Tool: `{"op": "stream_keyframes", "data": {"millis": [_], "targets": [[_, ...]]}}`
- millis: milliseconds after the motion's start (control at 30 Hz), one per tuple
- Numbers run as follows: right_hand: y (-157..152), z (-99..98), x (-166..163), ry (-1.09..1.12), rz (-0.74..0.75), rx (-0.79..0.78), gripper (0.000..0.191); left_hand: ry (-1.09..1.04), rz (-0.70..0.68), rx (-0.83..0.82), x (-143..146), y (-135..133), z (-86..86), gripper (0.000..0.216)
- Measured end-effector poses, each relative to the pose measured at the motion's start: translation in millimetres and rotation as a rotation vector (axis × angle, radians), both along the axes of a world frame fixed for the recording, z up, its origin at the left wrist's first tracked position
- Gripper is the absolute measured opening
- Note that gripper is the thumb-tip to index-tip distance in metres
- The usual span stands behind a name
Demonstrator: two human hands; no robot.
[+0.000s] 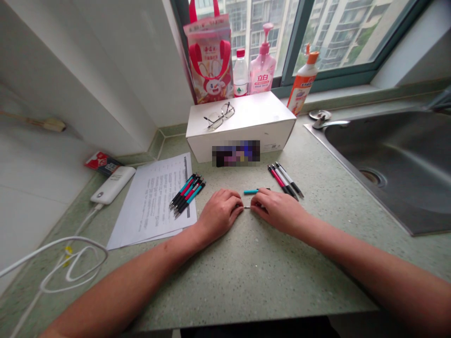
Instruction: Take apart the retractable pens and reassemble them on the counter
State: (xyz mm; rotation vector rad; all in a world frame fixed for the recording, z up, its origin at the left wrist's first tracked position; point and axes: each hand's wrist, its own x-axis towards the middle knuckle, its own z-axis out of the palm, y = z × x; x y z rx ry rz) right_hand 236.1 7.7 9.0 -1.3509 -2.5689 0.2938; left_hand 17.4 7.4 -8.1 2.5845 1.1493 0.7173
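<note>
Pale green speckled stone makes up the countertop [246, 281] we are watching, and near the centre of the frame both hands meet over it. Left hand [221, 207]: fingers curled, thumb and fingertips pinching one end of a slim silvery rod-like piece [247, 207]. Right hand [276, 209]: likewise pinching, on the other end. Most of the piece is covered by the fingers, so we cannot tell what it joins to.

Just above the right hand's fingertips we note a turquoise cylindrical pen barrel [251, 191] lying on the stone, partly hidden by that hand.

Left of centre, a tight bundle of slim turquoise, red and black pens [188, 193] rests on printed white paper sheets [150, 202]. Right of centre, a smaller row of red and silvery-white pens with black grips [284, 180] lies directly on the stone.

On progress, we judge the piece in hand unfinished: barrel and silvery part are apart. Pens in both groups look whole from here, though we cannot check their insides. Neither group is being touched. Upper centre, a white cardboard box [200, 148] stands behind everything.
</note>
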Motion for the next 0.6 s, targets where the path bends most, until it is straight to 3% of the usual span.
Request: {"op": "stream_keyframes", "data": {"millis": [233, 433, 600], "targets": [[7, 2.5, 13, 0.043, -0.142, 0.047, 0.019, -0.031, 0.008, 0.037, -1, -1, -1.5, 0.011], [7, -2.0, 0, 0.002, -0.103, -0.005, 0.02, -0.06, 0.03, 0.058, -1, -1, -0.2, 0.01], [10, -3.4, -3, 0.061, -0.057, 0.046, 0.023, -0.048, 0.045, 0.067, 0, 0, -0.3, 0.014]]}}
